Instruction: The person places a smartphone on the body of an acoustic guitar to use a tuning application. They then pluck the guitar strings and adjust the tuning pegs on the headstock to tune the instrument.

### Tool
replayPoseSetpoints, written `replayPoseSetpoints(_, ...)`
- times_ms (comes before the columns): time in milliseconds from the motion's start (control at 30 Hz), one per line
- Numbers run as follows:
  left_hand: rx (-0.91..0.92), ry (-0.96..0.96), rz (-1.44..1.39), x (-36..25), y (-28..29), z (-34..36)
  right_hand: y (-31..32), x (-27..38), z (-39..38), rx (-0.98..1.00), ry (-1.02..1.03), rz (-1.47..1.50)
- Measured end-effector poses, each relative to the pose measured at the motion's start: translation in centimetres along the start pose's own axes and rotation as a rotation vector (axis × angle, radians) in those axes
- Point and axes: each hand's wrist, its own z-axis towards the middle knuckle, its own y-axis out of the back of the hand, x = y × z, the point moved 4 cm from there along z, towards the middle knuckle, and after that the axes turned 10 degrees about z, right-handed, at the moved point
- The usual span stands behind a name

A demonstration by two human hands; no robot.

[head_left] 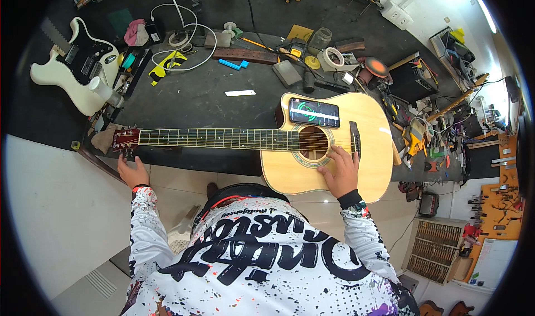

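Note:
An acoustic guitar [356,174] with a pale natural top lies face up, its neck pointing left. At the dark red headstock [127,138], my left hand [134,174] has its fingers at the near-side tuning pegs, seemingly gripping one. Part of that grip is hidden. My right hand [341,174] rests over the strings and top beside the soundhole [313,142], fingers spread, holding nothing. A phone [314,113] with a lit dark screen and green graphic lies on the guitar's top, above the soundhole.
The guitar lies on a dark workbench [189,104]. A white electric guitar [56,79] is at the far left. Behind stand a blue string winder [233,64], a white scraper-like strip [240,93], tape rolls [331,58] and a glass jar [322,37]. Tools clutter the right side.

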Motion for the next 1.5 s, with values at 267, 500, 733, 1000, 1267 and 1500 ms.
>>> replayPoseSetpoints(267, 0.122, -0.088, 0.104, 1.2, -3.0, 1.8, 0.1, 0.3, 0.2, 0.020, -0.002, -0.004)
replayPoseSetpoints(500, 0.225, -0.125, 0.252, 0.9, -2.3, 2.9, 0.0, 0.4, 0.2, 0.012, -0.010, -0.020)
replayPoseSetpoints(733, 0.171, -0.113, 0.295, 0.8, -2.8, 2.9, -0.2, -0.2, -0.2, 0.004, -0.018, -0.002)
replayPoseSetpoints(1000, 0.155, -0.117, 0.275, 0.9, -2.6, 2.7, 0.0, -0.2, -0.2, 0.017, -0.033, 0.013)
replayPoseSetpoints(1267, 0.118, -0.124, 0.253, 0.9, -2.6, 2.8, -0.1, -0.1, 0.0, 0.009, -0.034, 0.011)
replayPoseSetpoints(1500, 0.072, -0.170, 0.222, 2.3, -3.2, 3.2, 0.0, 0.1, 0.2, -0.008, -0.033, 0.020)
